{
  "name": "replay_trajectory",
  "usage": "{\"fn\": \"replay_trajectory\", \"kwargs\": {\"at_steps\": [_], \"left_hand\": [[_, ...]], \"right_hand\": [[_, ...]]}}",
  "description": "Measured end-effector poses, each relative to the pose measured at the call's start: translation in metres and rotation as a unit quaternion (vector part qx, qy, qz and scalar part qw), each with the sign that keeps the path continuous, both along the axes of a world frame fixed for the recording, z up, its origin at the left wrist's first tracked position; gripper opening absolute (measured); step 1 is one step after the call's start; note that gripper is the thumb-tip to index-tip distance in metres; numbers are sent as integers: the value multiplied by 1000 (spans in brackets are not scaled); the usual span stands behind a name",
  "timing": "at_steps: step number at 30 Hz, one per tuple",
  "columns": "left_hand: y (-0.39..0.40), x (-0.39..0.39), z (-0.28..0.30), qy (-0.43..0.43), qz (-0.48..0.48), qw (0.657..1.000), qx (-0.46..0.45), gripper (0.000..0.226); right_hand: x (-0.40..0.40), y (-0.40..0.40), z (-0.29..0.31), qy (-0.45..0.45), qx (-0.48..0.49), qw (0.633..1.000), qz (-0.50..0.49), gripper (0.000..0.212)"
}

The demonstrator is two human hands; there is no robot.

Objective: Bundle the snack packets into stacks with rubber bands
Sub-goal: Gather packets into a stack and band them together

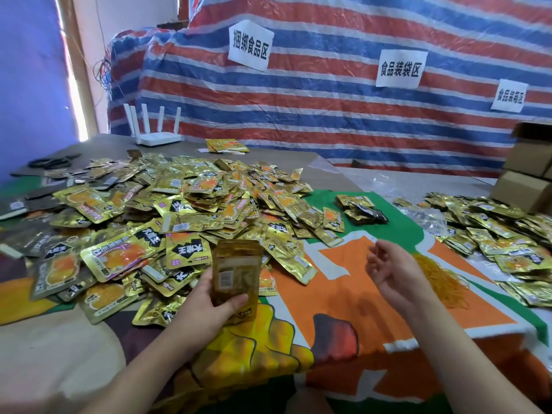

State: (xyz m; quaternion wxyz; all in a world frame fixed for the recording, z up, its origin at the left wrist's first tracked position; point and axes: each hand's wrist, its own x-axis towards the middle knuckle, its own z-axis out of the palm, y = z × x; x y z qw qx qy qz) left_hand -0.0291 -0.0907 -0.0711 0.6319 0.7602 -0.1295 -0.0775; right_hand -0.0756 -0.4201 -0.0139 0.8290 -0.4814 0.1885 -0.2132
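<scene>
1. Left hand (209,306): forearm enters from the lower left edge, palm turned upward. Fingers and thumb are curled round a small stack of packets (237,270), held upright with the barcode side facing the camera.
2. The held stack stands above the near edge of the large loose pile of gold snack packets (185,204), which covers the left and centre of the table (59,348).
3. Right hand (391,273): forearm enters from the lower right edge. The hand hovers above the orange part of the printed cloth (343,294), fingers loosely bent and spread. Whether a rubber band lies between the fingertips cannot be told.
4. The two hands are well apart, with bare cloth between them.
5. A heap of yellow rubber bands (442,279) lies just beside the right hand, on its far right side.
6. A dark bundled stack (361,209) rests on the green part of the cloth, beyond the right hand.
7. A second pile of packets (493,231) lies at the right edge of the table.
</scene>
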Motion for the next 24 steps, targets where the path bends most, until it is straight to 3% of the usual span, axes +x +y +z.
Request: {"fn": "replay_trajectory", "kwargs": {"at_steps": [7, 10, 14, 17, 22, 24], "left_hand": [[2, -3, 4, -15, -6, 1000, 12, 45], [3, -4, 5, -23, -11, 1000, 13, 44], [4, -1, 4, -17, -6, 1000, -1, 45], [3, -2, 3, -21, -14, 1000, 0, 51], [2, -3, 2, -29, -39, 999, -6, 55], [2, -3, 0, -45, -44, 998, -3, 49]], "right_hand": [[1, 61, -2, -41, 163, 975, 148, 19], [2, 70, -6, -51, 149, 974, 161, 24], [9, 80, -6, 27, -67, 988, 138, 20], [13, 89, 7, 50, -281, 949, 135, 12], [16, 129, 68, 56, -537, 817, 203, 35], [19, 155, 93, 48, -658, 718, 222, 39]]}}
